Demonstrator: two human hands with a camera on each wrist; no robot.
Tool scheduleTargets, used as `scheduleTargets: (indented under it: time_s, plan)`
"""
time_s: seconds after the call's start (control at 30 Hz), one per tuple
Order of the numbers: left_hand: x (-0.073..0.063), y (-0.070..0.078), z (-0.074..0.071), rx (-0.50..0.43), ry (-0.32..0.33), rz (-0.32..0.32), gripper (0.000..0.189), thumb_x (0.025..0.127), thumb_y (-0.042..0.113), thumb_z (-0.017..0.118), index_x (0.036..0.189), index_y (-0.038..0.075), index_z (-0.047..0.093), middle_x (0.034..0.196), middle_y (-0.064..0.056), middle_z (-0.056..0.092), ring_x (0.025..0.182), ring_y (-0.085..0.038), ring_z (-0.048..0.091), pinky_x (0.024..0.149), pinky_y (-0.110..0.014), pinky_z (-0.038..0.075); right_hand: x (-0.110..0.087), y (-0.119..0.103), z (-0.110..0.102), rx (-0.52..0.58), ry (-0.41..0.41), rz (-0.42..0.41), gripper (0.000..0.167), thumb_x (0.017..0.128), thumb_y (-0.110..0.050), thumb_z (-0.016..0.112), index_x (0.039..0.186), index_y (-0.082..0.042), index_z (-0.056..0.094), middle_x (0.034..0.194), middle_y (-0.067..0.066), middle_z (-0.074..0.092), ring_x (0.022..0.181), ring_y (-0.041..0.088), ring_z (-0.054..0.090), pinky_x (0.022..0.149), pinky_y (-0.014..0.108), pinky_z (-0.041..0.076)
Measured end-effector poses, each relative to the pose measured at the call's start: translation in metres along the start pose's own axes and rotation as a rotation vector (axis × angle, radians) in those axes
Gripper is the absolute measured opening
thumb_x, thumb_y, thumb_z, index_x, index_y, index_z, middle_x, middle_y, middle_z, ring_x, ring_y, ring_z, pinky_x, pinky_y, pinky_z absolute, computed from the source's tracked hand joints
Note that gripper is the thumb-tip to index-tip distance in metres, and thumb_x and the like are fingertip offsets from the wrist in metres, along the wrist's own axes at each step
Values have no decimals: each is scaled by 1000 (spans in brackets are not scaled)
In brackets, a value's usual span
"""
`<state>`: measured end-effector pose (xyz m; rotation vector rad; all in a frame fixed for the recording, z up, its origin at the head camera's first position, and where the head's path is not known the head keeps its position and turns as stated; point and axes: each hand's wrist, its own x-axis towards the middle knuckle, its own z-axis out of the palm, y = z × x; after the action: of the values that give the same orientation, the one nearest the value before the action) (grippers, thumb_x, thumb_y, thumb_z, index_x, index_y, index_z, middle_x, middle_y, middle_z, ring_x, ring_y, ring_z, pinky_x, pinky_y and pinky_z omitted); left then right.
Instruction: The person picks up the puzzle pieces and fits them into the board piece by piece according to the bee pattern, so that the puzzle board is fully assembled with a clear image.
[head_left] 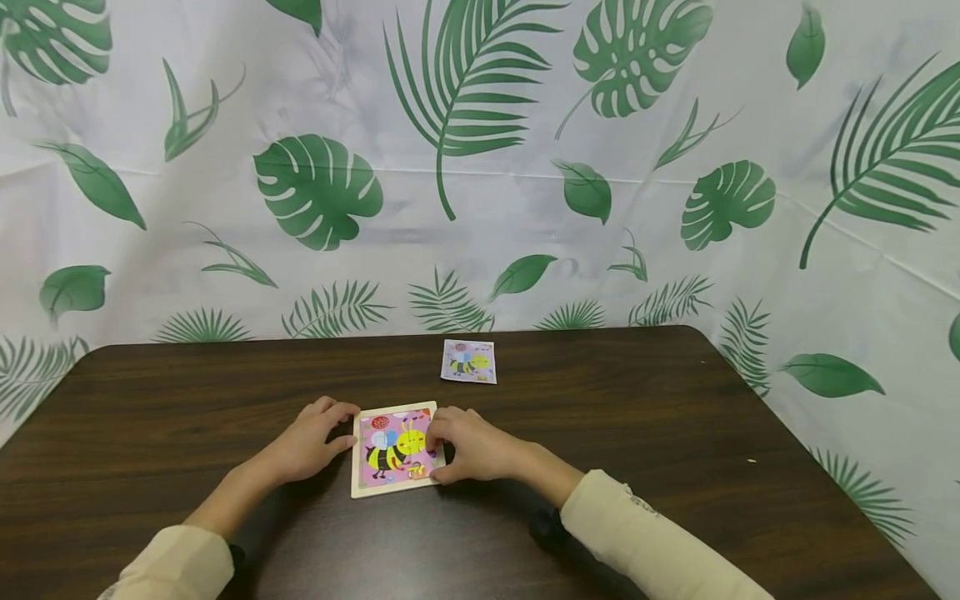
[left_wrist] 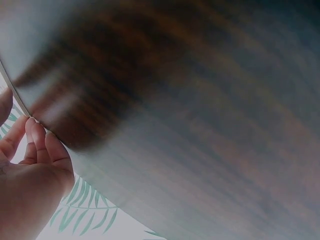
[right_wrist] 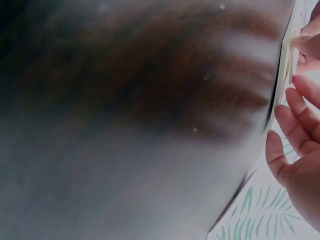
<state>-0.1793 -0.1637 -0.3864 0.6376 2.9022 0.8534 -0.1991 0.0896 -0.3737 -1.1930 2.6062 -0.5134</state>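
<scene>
A square wooden tray puzzle (head_left: 386, 450) with a bee picture on pink lies flat on the dark table. At its left edge is my left hand (head_left: 311, 437), thumb and forefinger spread apart with their tips against the pale frame. My right hand (head_left: 476, 446) reaches over the right side, its fingers bent down and its thumb near the lower right corner. In the right wrist view a thin puzzle piece (right_wrist: 291, 72) shows edge-on above the frame, between the thumb and fingers. The hand hides part of the picture's right side.
Behind the puzzle lies a small picture card (head_left: 468, 362) with the same bee. The brown wood-grain table (head_left: 637, 417) runs back to a white cloth (head_left: 495, 233) printed with green leaves. Dark bands sit at both sleeve cuffs.
</scene>
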Motion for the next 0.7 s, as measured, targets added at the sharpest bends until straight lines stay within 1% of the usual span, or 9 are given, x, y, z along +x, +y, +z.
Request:
scheduleTargets:
  time_s: [0.17,0.33,0.47,0.57,0.7]
  plan:
    - [0,0,0,-2,-4,-3,35,86,13,63,116,-2,53,102,-14,49,97,-33,47,81,-50,41,1,0,0,-3,-5,13,22,77,-25,73,92,-13,63,95,-6,52,94,10,45,80,26,33]
    - [0,1,0,3,-5,-5,35,86,13,63,116,-2,53,101,-14,50,96,-33,47,81,-50,41,0,1,0,18,-12,12,21,78,-24,72,94,-13,63,95,-6,52,92,9,46,82,27,33]
    - [0,1,0,0,-5,-4,35,86,13,63,116,-2,53,101,-14,50,96,-33,47,81,-50,41,-3,2,-1,43,-18,-2,23,81,-21,70,101,-12,64,99,-4,53,93,9,46,83,28,34]
    - [0,1,0,-1,-3,0,35,86,13,63,116,-2,53,101,-14,50,96,-33,47,81,-50,41,-5,2,-2,41,-20,-16,25,83,-20,68,106,-12,65,102,-3,53,94,9,45,81,27,33]
    - [0,0,0,1,-2,-2,35,86,13,63,116,-2,53,101,-14,49,96,-33,47,81,-50,41,-6,1,-4,7,-23,-38,27,85,-20,66,111,-15,66,103,0,52,91,10,44,76,25,32]
